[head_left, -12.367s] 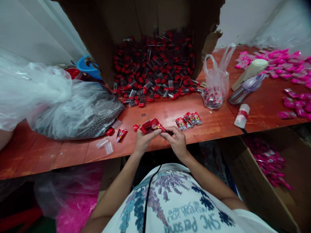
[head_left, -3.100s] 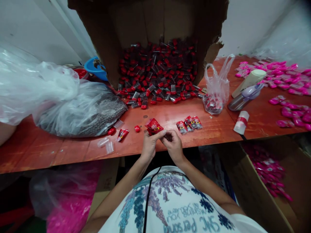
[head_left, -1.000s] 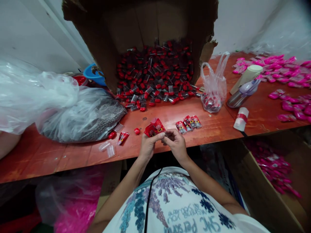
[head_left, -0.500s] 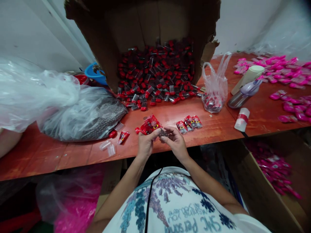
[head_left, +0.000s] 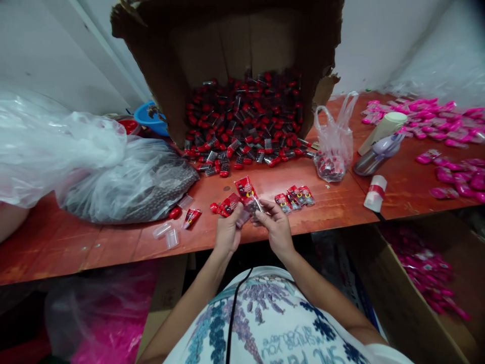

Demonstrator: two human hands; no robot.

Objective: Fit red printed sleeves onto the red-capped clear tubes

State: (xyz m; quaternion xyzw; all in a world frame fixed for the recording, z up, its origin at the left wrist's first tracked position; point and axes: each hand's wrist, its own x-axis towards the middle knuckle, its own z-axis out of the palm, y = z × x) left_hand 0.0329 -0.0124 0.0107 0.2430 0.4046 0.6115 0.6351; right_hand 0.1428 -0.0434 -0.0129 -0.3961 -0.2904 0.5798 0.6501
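My right hand (head_left: 278, 225) is closed, thumb and fingers pinching the lower end of a red printed packet (head_left: 247, 191) with a dark lower part. The packet stands tilted over the table. Close beside it my left hand (head_left: 228, 230) is closed on a small clear plastic case (head_left: 243, 217), partly covered by the fingers. Just beyond the left fingers lie more red packets (head_left: 228, 205) and a red cap (head_left: 214, 208). To the right of my hands several red packets (head_left: 294, 197) lie in a row on the table. A single red packet (head_left: 191, 218) rests to the left.
A torn cardboard box (head_left: 322, 96) spills many red-capped clear cases (head_left: 242, 126). At left sits a clear bag of dark beads (head_left: 132, 187); near it are empty clear cases (head_left: 172, 238). To the right are a small plastic bag (head_left: 329, 146), bottles (head_left: 375, 154), a paper roll (head_left: 375, 193) and pink pieces (head_left: 439, 119).
The packet in my right hand now stands more upright and apart from the others by the left hand. A clear case has come into view at my left fingers. The camera view shifted slightly.
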